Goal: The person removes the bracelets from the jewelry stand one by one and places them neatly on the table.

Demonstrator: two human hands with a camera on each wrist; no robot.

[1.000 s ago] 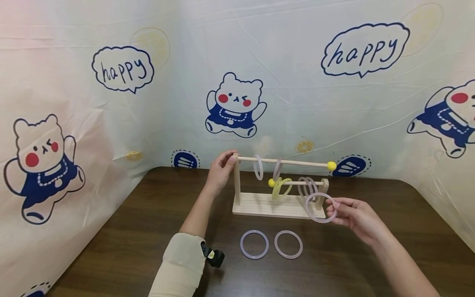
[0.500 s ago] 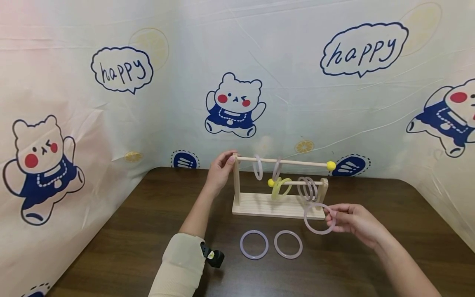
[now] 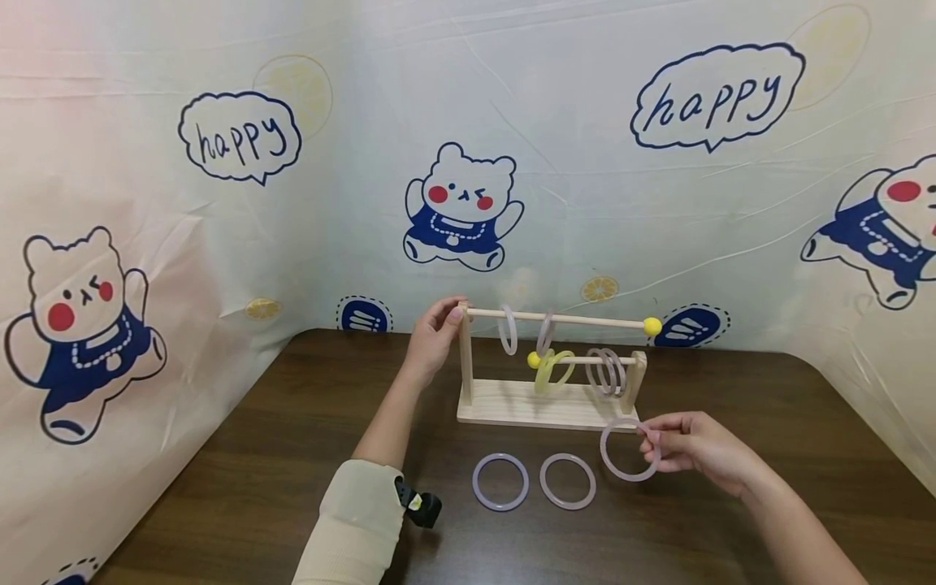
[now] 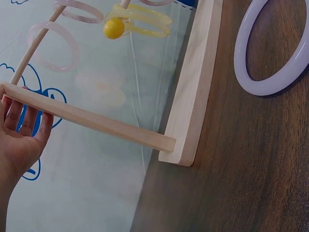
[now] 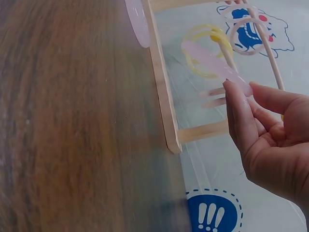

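Note:
A two-level wooden ring stand (image 3: 534,406) stands on the table. My left hand (image 3: 431,337) grips the top of its tall left post, fingers behind the wood in the left wrist view. My right hand (image 3: 695,451) pinches a pale pink ring (image 3: 604,460) between thumb and fingertips, in front of the stand's right end. In the right wrist view this pink ring (image 5: 212,62) appears nearly edge-on. Two pale rings hang on the upper rod (image 3: 600,321). Yellow rings (image 3: 543,379) and several pale mauve rings (image 3: 621,380) hang on the lower rod.
On the dark wooden table (image 3: 292,504), a lavender ring (image 3: 476,487) and a pale pinkish ring (image 3: 543,487) lie flat before the stand. A yellow ball (image 3: 652,327) caps the upper rod's right end, another yellow ball (image 3: 533,358) the lower rod's left. A printed curtain (image 3: 329,203) hangs behind.
My right hand has come down and toward me with the pink ring, away from the lower rod. The left hand has stayed on the post.

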